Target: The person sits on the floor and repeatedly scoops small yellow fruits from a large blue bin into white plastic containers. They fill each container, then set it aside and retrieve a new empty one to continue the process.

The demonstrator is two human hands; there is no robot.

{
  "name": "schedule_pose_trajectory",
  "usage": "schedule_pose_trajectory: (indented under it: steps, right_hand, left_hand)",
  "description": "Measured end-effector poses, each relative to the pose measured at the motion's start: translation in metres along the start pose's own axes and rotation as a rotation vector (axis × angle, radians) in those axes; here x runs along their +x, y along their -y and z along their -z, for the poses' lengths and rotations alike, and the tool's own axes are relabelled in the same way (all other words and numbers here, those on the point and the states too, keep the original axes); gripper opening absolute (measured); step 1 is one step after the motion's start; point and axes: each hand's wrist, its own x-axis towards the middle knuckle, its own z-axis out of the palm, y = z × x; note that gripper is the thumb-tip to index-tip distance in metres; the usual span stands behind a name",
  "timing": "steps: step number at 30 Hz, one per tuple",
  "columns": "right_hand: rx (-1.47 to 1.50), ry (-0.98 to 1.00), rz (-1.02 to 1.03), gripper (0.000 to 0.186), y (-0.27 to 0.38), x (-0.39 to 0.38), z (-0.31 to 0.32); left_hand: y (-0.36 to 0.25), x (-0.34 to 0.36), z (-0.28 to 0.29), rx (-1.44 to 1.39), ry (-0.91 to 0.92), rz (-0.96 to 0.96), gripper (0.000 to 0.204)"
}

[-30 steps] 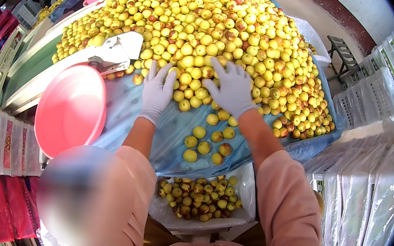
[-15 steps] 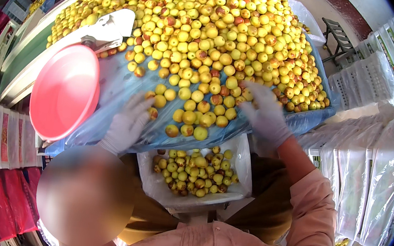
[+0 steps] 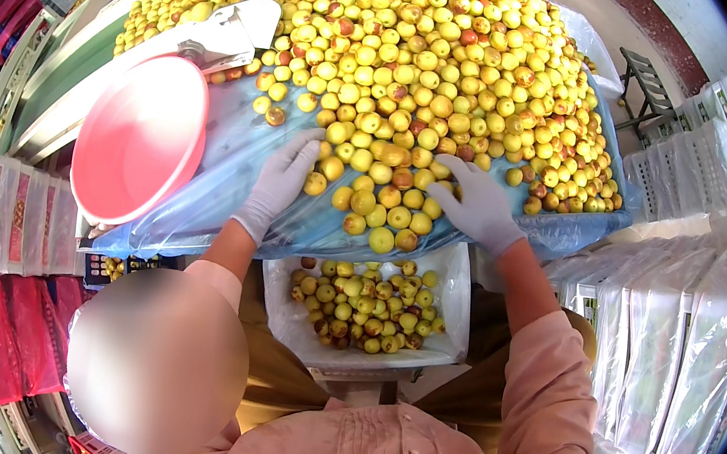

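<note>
A large heap of yellow-green jujubes (image 3: 404, 58) with reddish-brown patches lies on a table covered in blue plastic sheeting (image 3: 235, 155). At the heap's near edge, my gloved left hand (image 3: 282, 181) rests with fingers stretched forward against the outermost jujubes. My gloved right hand (image 3: 481, 208) is on the other side of a small near cluster (image 3: 384, 207), fingers apart, fingertips touching the fruit there. Neither hand grips a jujube that I can see. Below the table edge, between my knees, a crate lined with white plastic (image 3: 451, 330) holds more jujubes.
A pink basin (image 3: 141, 138) stands left of my left hand, beside a white metal chute (image 3: 223, 34) and a green conveyor belt (image 3: 61, 86). Plastic-wrapped white crates (image 3: 653, 329) are stacked at right, red ones (image 3: 0, 335) at left. A folding stool (image 3: 646, 90) stands far right.
My left hand has moved forward and right, up against the jujubes. My right hand has drawn slightly left and nearer, and the near cluster sits closer between both hands. The view has shifted slightly.
</note>
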Motion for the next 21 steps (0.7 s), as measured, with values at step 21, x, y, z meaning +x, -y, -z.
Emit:
schedule_pose_trajectory:
  steps: [21]
  right_hand:
    - [-0.029, -0.182, -0.135, 0.052, -0.05, 0.028, 0.031]
  left_hand:
    - [0.032, 0.042, 0.056, 0.301, -0.389, -0.175, 0.038]
